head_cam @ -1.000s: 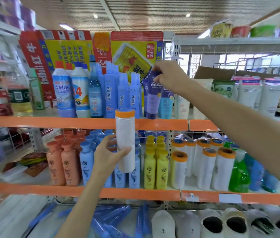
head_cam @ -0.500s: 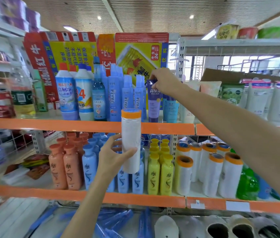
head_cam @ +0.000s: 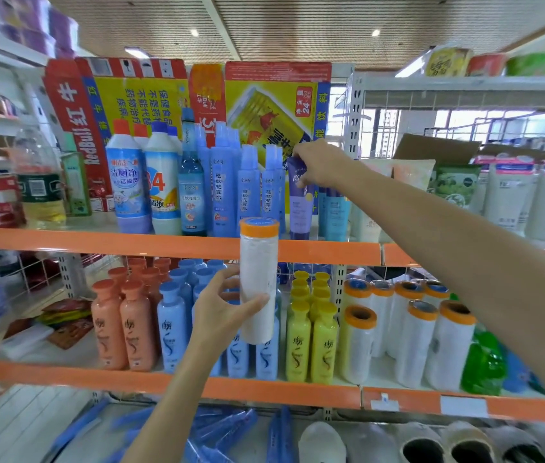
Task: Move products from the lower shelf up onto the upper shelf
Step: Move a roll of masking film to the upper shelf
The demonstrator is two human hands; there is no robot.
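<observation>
Roll (head_cam: 258,282), white, orange-capped, upright

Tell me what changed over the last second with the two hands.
The right hand lowered the purple tube until its base sits on the upper shelf, still gripping its top. The left hand still holds the white roll upright, its orange cap just above the shelf edge.

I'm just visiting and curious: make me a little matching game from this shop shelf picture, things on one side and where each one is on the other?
Things:
1. white roll with orange cap
2. purple tube
3. yellow bottles
4. slippers

Places:
A. standing on the lower shelf
B. below the lower shelf
C. held by the left hand
D. on the upper shelf, gripped by the right hand

Pairs: 1-C, 2-D, 3-A, 4-B
</observation>
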